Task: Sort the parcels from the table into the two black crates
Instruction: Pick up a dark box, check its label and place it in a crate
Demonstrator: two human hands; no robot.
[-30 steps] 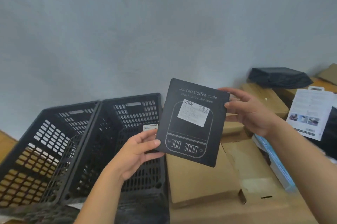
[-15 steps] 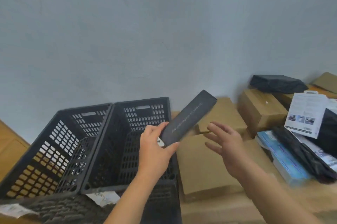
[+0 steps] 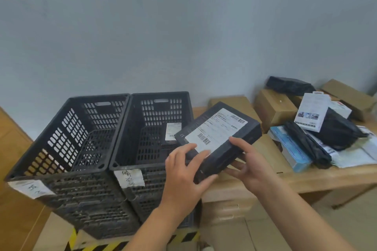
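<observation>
The left crate (image 3: 67, 134) stands well to the left of both hands, and the right crate (image 3: 151, 128) touches it, just left of the left hand (image 3: 183, 171); a labelled parcel (image 3: 172, 134) already lies inside it. The left hand grips the near end of a flat black box (image 3: 222, 132), fingers spread on top at the edge of the white label and thumb at the near corner. The box is held off the desk, label up and tilted, with its long axis running from the left hand away and to the right. Its left corner overhangs the right crate's rim. The right hand (image 3: 251, 169) holds the box's near long edge, thumb on top and fingers curled beneath. The left hand is the nearer to both crates, so the drop probably calls for a short carry leftward. More parcels (image 3: 326, 128) lie on the desk (image 3: 326, 177), right of the right hand.
</observation>
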